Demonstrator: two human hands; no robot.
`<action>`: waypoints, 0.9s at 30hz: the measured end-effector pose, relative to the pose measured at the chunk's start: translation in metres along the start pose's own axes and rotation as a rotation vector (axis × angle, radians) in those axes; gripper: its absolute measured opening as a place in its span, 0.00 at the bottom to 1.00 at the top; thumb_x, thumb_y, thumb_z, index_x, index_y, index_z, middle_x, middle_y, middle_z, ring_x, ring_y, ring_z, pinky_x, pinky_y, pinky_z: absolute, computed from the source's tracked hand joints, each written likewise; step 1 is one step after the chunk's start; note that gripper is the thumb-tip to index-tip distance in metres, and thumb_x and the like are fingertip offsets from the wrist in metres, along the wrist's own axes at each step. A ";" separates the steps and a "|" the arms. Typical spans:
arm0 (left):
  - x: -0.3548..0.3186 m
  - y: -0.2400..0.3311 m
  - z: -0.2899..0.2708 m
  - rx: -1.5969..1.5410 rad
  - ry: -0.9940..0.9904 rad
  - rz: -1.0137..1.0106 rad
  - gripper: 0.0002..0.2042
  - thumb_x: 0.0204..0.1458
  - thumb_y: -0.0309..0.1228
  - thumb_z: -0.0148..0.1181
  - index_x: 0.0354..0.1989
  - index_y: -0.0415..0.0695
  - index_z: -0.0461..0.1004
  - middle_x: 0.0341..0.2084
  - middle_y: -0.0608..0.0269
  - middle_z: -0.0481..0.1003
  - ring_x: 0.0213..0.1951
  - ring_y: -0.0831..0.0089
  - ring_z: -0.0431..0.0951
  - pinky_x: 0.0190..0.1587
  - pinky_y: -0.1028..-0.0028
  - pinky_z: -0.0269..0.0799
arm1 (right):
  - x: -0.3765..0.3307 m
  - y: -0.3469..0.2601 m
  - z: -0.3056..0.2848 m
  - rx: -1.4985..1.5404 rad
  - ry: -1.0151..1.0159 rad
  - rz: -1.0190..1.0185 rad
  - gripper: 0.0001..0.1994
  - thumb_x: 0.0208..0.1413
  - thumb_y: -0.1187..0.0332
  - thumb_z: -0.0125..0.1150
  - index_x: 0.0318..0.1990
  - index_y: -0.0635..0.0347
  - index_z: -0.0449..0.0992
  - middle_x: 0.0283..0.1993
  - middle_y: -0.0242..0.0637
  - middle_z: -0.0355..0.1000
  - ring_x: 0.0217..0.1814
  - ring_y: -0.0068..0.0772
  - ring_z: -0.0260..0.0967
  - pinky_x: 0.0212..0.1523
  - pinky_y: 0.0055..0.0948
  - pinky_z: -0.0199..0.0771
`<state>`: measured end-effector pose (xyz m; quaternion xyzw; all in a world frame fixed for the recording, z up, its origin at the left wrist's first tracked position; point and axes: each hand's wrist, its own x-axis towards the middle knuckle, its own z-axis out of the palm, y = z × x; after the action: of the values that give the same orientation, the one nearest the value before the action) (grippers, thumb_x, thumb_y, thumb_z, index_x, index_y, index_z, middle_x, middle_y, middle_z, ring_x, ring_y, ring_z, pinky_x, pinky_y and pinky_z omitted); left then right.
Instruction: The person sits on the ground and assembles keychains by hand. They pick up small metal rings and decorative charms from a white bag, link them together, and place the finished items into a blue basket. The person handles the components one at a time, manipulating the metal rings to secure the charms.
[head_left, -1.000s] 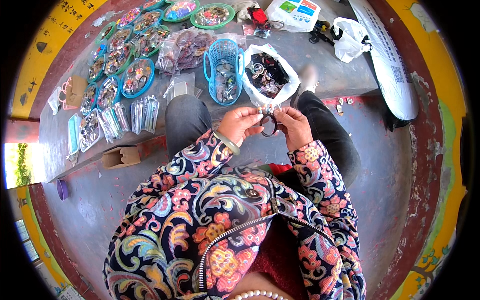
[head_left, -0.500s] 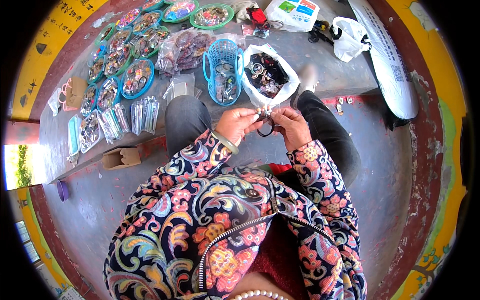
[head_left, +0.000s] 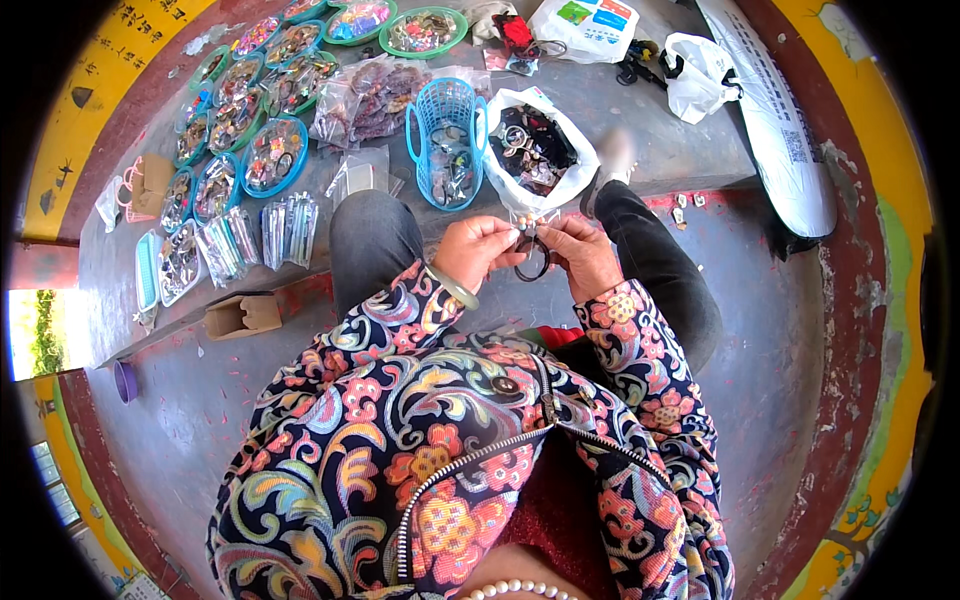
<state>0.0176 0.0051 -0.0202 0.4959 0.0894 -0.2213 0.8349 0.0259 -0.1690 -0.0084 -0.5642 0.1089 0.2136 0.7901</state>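
Note:
Between my two hands is a black hair tie (head_left: 533,277) with small pale beads at its top. My left hand (head_left: 475,252) pinches its left side, thumb against fingers. Opposite it, my right hand (head_left: 583,255) pinches the other side. The black loop hangs below the fingertips, and something thin and clear shows around the beads, too small to make out. Just beyond my hands stands a white plastic bag (head_left: 565,188), open at the top and full of dark hair ties and trinkets (head_left: 535,155). Left of it is a blue plastic basket (head_left: 428,128) with small packed items inside.
Round baskets (head_left: 273,190) of trinkets crowd the left of the grey ledge (head_left: 390,160), near clear bags (head_left: 365,100) and bundled pens (head_left: 290,230). A cardboard box (head_left: 243,316) lies below. White bags (head_left: 698,80) and a silvery long panel (head_left: 775,120) are at the right.
The black loop has turned and now hangs more openly, showing as a ring below my fingers. Both hands keep almost the same place and pinch.

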 end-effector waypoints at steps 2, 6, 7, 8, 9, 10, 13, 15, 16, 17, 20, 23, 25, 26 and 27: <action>-0.001 0.000 -0.001 -0.013 -0.007 0.024 0.07 0.52 0.22 0.48 0.37 0.31 0.69 0.33 0.58 0.72 0.35 0.72 0.75 0.39 0.77 0.74 | 0.002 0.003 0.000 0.020 0.019 0.007 0.06 0.46 0.72 0.59 0.32 0.62 0.75 0.27 0.26 0.70 0.26 0.14 0.61 0.28 0.15 0.59; 0.001 -0.002 -0.003 -0.068 -0.009 0.034 0.07 0.52 0.22 0.48 0.37 0.31 0.68 0.33 0.58 0.71 0.34 0.72 0.74 0.40 0.77 0.74 | -0.001 -0.002 0.003 0.009 0.051 0.021 0.07 0.46 0.73 0.59 0.34 0.62 0.75 0.28 0.27 0.71 0.26 0.15 0.62 0.29 0.16 0.60; 0.002 -0.002 -0.004 -0.062 -0.017 0.036 0.07 0.52 0.22 0.48 0.36 0.32 0.68 0.33 0.59 0.71 0.34 0.74 0.74 0.40 0.76 0.73 | -0.001 -0.002 0.003 -0.008 0.042 0.022 0.07 0.46 0.73 0.59 0.34 0.62 0.74 0.28 0.27 0.71 0.27 0.15 0.62 0.29 0.16 0.60; 0.002 -0.003 -0.004 -0.056 -0.025 0.037 0.06 0.52 0.23 0.48 0.36 0.33 0.68 0.32 0.60 0.71 0.35 0.75 0.73 0.41 0.76 0.73 | -0.001 -0.002 0.002 -0.026 0.032 0.022 0.07 0.46 0.73 0.59 0.34 0.63 0.74 0.28 0.27 0.71 0.27 0.15 0.62 0.29 0.16 0.60; 0.002 -0.003 -0.004 -0.051 -0.033 0.039 0.06 0.53 0.23 0.48 0.36 0.34 0.68 0.32 0.61 0.71 0.35 0.76 0.73 0.41 0.76 0.73 | 0.000 -0.001 0.001 -0.031 0.026 0.022 0.07 0.46 0.73 0.59 0.34 0.63 0.74 0.28 0.27 0.71 0.27 0.15 0.62 0.29 0.16 0.60; 0.001 -0.003 -0.004 -0.047 -0.038 0.047 0.06 0.53 0.23 0.48 0.36 0.34 0.68 0.33 0.60 0.71 0.35 0.76 0.73 0.41 0.76 0.73 | 0.001 0.000 0.000 -0.035 0.020 0.022 0.07 0.45 0.74 0.59 0.34 0.63 0.74 0.28 0.27 0.71 0.27 0.16 0.62 0.29 0.16 0.60; 0.000 -0.003 -0.004 -0.033 -0.039 0.051 0.06 0.53 0.23 0.47 0.36 0.34 0.67 0.33 0.60 0.71 0.35 0.75 0.73 0.41 0.76 0.73 | 0.001 0.000 -0.001 -0.043 -0.011 0.022 0.07 0.45 0.75 0.58 0.35 0.63 0.74 0.29 0.28 0.71 0.27 0.16 0.62 0.29 0.16 0.60; 0.000 -0.001 -0.004 -0.023 -0.019 0.029 0.06 0.53 0.22 0.47 0.36 0.34 0.67 0.34 0.60 0.71 0.36 0.74 0.74 0.41 0.76 0.73 | 0.001 -0.001 -0.001 -0.047 -0.035 0.029 0.08 0.46 0.76 0.57 0.35 0.63 0.73 0.30 0.29 0.71 0.28 0.17 0.63 0.30 0.16 0.61; 0.000 0.001 -0.003 -0.030 -0.026 0.015 0.06 0.53 0.23 0.47 0.36 0.34 0.67 0.34 0.60 0.71 0.36 0.73 0.74 0.41 0.76 0.73 | 0.001 -0.002 -0.002 -0.050 -0.044 0.036 0.08 0.46 0.77 0.56 0.36 0.63 0.73 0.30 0.29 0.71 0.29 0.17 0.64 0.30 0.16 0.62; -0.001 0.003 -0.002 -0.037 -0.034 0.001 0.06 0.53 0.23 0.47 0.36 0.34 0.67 0.35 0.60 0.71 0.37 0.72 0.74 0.40 0.76 0.73 | 0.001 -0.002 -0.003 -0.053 -0.054 0.043 0.08 0.47 0.77 0.55 0.36 0.64 0.73 0.30 0.30 0.71 0.30 0.18 0.65 0.30 0.16 0.63; -0.001 0.002 -0.002 -0.020 -0.036 0.003 0.07 0.52 0.23 0.48 0.37 0.34 0.68 0.34 0.59 0.71 0.35 0.73 0.75 0.37 0.77 0.74 | 0.003 0.001 -0.005 -0.063 -0.039 0.051 0.08 0.47 0.78 0.54 0.36 0.64 0.72 0.30 0.30 0.71 0.30 0.19 0.66 0.30 0.16 0.64; -0.002 0.005 -0.001 0.050 -0.052 -0.061 0.08 0.53 0.25 0.48 0.38 0.34 0.68 0.33 0.57 0.72 0.35 0.71 0.75 0.36 0.77 0.74 | 0.004 0.004 -0.007 -0.003 -0.041 0.005 0.10 0.45 0.78 0.56 0.38 0.65 0.73 0.32 0.30 0.71 0.29 0.18 0.64 0.31 0.17 0.62; -0.002 0.006 -0.002 0.068 -0.054 -0.102 0.07 0.53 0.25 0.48 0.37 0.34 0.68 0.32 0.57 0.73 0.35 0.70 0.76 0.35 0.77 0.74 | 0.000 0.000 -0.002 0.010 -0.014 -0.002 0.09 0.45 0.79 0.56 0.37 0.65 0.73 0.32 0.31 0.71 0.29 0.18 0.65 0.32 0.17 0.63; -0.002 0.004 -0.003 0.057 -0.047 -0.107 0.07 0.53 0.25 0.49 0.37 0.34 0.68 0.32 0.57 0.73 0.35 0.71 0.76 0.35 0.77 0.74 | -0.001 -0.002 0.001 0.017 -0.003 -0.005 0.09 0.46 0.79 0.56 0.37 0.65 0.73 0.32 0.31 0.72 0.29 0.18 0.65 0.32 0.18 0.63; -0.001 0.003 -0.004 0.047 -0.040 -0.112 0.07 0.52 0.25 0.49 0.36 0.34 0.69 0.31 0.57 0.73 0.34 0.71 0.76 0.35 0.77 0.75 | 0.000 -0.002 0.001 0.015 0.003 -0.001 0.09 0.46 0.79 0.56 0.36 0.65 0.74 0.32 0.31 0.72 0.29 0.18 0.65 0.31 0.17 0.63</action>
<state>0.0182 0.0098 -0.0191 0.5049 0.0952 -0.2793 0.8111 0.0266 -0.1688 -0.0063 -0.5584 0.1113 0.2116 0.7944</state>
